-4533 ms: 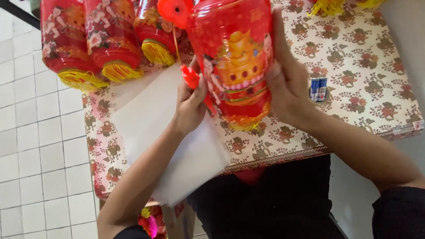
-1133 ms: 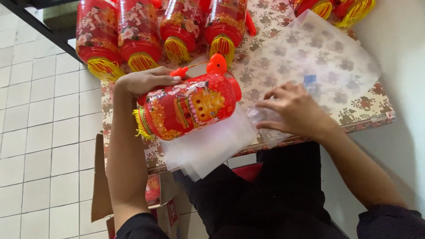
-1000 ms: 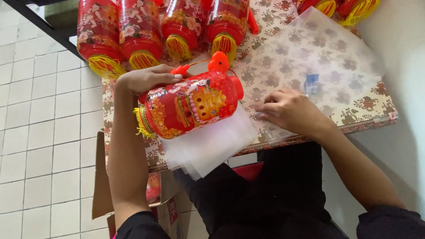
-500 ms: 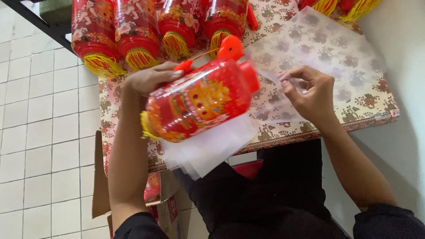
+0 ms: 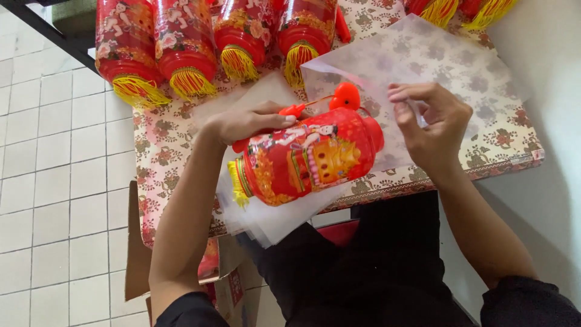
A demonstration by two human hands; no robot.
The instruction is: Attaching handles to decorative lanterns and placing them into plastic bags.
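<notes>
Floral table (image 5: 181, 130); my left hand (image 5: 245, 123) grips the red lantern (image 5: 305, 160); my right hand (image 5: 433, 130) has now lifted, pinching the clear bag (image 5: 423, 54) open.

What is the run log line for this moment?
left hand: holds red lantern | right hand: pinches clear plastic bag | table

Left hand (image 5: 251, 124) curled in a grip, right hand (image 5: 433, 130) raised, fingers (image 5: 404, 94) pinched
</notes>
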